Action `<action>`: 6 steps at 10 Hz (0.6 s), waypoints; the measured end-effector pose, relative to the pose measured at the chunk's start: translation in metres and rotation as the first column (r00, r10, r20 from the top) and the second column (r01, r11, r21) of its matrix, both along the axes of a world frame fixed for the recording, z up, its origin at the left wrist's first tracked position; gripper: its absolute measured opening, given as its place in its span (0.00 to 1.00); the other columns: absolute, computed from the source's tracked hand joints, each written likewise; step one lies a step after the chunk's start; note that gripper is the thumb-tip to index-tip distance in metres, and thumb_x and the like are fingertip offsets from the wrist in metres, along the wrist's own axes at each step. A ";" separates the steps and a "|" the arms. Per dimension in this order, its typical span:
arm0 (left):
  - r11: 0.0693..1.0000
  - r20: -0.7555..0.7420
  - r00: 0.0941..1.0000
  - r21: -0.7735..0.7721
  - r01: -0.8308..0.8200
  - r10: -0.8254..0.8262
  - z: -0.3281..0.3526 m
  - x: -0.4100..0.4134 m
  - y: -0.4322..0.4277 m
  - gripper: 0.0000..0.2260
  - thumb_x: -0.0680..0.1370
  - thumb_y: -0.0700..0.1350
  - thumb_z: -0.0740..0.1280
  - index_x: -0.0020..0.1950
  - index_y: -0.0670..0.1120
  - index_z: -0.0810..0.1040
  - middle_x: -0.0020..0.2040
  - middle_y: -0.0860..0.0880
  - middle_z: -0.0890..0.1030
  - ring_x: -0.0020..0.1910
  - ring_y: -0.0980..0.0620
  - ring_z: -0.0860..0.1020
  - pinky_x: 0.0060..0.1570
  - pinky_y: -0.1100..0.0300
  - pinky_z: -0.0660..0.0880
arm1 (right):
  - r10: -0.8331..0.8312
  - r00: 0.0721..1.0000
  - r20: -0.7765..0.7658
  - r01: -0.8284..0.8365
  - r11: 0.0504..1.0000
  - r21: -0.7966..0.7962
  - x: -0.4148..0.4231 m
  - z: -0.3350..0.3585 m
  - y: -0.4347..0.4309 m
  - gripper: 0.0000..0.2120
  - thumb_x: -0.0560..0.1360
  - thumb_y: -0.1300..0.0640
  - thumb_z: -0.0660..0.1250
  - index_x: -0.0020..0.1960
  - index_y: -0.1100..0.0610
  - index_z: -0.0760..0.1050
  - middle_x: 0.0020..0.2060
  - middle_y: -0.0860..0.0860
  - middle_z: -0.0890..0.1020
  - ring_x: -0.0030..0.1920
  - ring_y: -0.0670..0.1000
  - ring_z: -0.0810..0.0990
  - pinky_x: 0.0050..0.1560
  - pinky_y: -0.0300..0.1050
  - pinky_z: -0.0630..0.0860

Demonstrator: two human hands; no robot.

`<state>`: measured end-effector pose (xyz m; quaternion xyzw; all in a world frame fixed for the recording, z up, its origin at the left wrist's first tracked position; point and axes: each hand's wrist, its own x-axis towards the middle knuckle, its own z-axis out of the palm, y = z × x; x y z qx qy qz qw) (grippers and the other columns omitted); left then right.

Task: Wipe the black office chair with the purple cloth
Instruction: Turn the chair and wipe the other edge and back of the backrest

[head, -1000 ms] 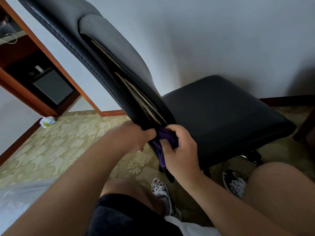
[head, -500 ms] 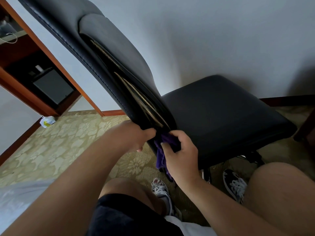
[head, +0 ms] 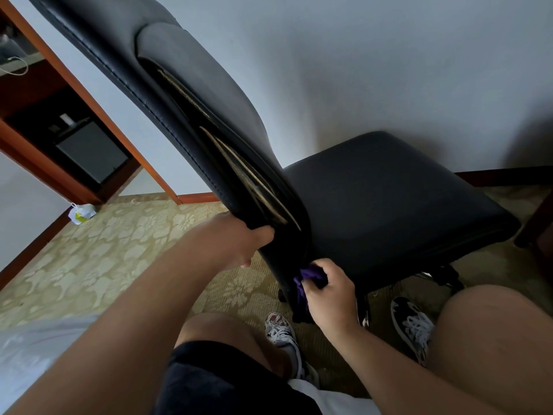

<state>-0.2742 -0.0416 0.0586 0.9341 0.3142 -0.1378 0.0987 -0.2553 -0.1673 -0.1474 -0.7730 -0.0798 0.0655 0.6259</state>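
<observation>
Now the purple cloth (head: 309, 275) is working lower down the black office chair (head: 389, 205), at the foot of its backrest (head: 179, 94).

Compared with a second ago, the right hand (head: 329, 295) is sitting lower, having slid the cloth from the crease where backrest meets seat down toward the chair's bottom rear edge. That suggests the wipe is travelling downward along this side rather than finishing. The right hand is clenching the bunched cloth, fingers curled round it and pressing it against the chair, while a tail of fabric is hanging below the fist. The left hand (head: 236, 244) is staying put, grasping the backrest's lower side edge with thumb in front and fingers hidden behind, steadying the chair.
</observation>
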 end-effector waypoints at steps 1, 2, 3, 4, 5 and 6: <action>1.000 0.019 1.000 -0.009 -0.004 0.004 -0.001 0.000 0.002 0.23 0.79 0.61 0.61 0.38 0.44 0.78 0.31 0.47 0.80 0.30 0.52 0.78 0.33 0.61 0.74 | -0.045 0.999 -0.007 0.046 0.994 0.101 0.004 0.016 0.000 0.10 0.71 0.65 0.72 0.47 0.51 0.81 0.43 0.47 0.82 0.43 0.45 0.81 0.44 0.47 0.80; 0.999 0.052 0.998 -0.040 -0.019 0.021 0.000 0.000 0.000 0.22 0.79 0.60 0.61 0.40 0.43 0.78 0.32 0.45 0.80 0.31 0.51 0.78 0.34 0.61 0.74 | -0.083 0.997 0.001 0.081 0.979 0.187 0.006 0.038 -0.004 0.09 0.71 0.65 0.72 0.46 0.52 0.82 0.42 0.47 0.83 0.43 0.44 0.81 0.44 0.44 0.80; 0.999 0.068 0.998 -0.039 -0.002 0.005 -0.002 -0.002 0.002 0.22 0.79 0.60 0.61 0.44 0.41 0.79 0.37 0.43 0.82 0.38 0.47 0.82 0.45 0.52 0.79 | -0.151 0.987 0.057 0.130 0.951 0.281 0.012 0.067 -0.006 0.10 0.71 0.63 0.73 0.49 0.50 0.82 0.45 0.46 0.83 0.46 0.43 0.82 0.47 0.40 0.80; 0.972 0.011 0.977 0.102 0.210 -0.212 0.003 -0.008 -0.002 0.11 0.82 0.52 0.60 0.57 0.47 0.73 0.39 0.49 0.76 0.47 0.47 0.80 0.52 0.50 0.79 | -0.204 0.942 0.267 0.099 0.927 0.362 0.019 0.092 -0.006 0.10 0.72 0.61 0.73 0.50 0.48 0.81 0.47 0.45 0.82 0.48 0.44 0.82 0.46 0.35 0.78; 0.932 -0.026 0.943 0.144 0.332 -0.332 0.003 -0.007 0.000 0.08 0.82 0.50 0.58 0.59 0.51 0.71 0.41 0.50 0.76 0.49 0.48 0.79 0.53 0.49 0.78 | -0.126 0.904 0.409 0.010 0.962 0.274 0.021 0.077 -0.008 0.11 0.72 0.63 0.72 0.52 0.53 0.79 0.46 0.47 0.80 0.47 0.46 0.81 0.45 0.39 0.78; 0.907 -0.083 0.923 0.174 0.385 -0.376 0.000 -0.006 0.002 0.11 0.83 0.49 0.58 0.66 0.54 0.68 0.40 0.52 0.74 0.51 0.48 0.78 0.54 0.50 0.78 | -0.001 0.914 0.406 -0.018 0.999 0.042 0.011 0.037 -0.011 0.11 0.70 0.64 0.73 0.50 0.55 0.78 0.44 0.49 0.78 0.43 0.48 0.78 0.44 0.49 0.78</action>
